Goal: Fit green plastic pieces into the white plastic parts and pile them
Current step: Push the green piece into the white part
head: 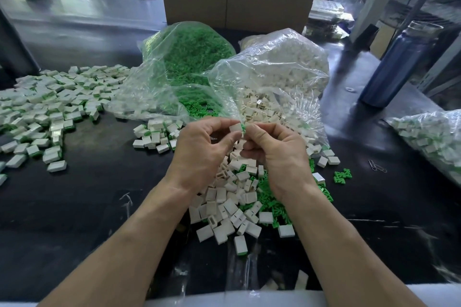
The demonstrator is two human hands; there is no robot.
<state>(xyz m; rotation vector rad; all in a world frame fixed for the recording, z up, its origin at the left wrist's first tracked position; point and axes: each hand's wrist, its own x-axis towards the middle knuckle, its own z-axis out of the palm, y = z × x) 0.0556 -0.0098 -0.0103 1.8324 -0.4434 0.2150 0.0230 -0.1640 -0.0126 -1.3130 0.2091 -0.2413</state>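
2 hands: both raised over the middle of the black table (74, 207), fingertips meeting.
Left hand (202, 147): fingers curled, thumb and forefinger pinching a small white plastic part (235, 128), a smooth boxy shell.
Right hand (272, 147): fingers curled, tips pinching a green plastic piece (243, 128) against the open end of that white shell; only a sliver of green shows.
Loose stock: matte white rectangular shells and jagged green inserts lie mixed in a heap (239, 197) beneath the hands, toward 6 o'clock.
Finished pile (55, 104): at 9 o'clock, a wide scatter of white blocks with green edges; a smaller cluster (154, 136) lies just beside the left hand.
Green bag (184, 65): at 12 o'clock, clear crinkled plastic, mouth open, full of green pieces.
White bag (279, 70): at 1 o'clock, same glossy film, full of white shells, touching the green bag.
Third bag (429, 139): at 3 o'clock, clear, holding white-and-green blocks.
Bottle (399, 62): at 2 o'clock, tall blue cylinder with clear lid, upright.
Cardboard box (234, 0): behind both bags, plain brown.
Paper clip (376, 166): thin wire, near 3 o'clock, well apart from the hands.
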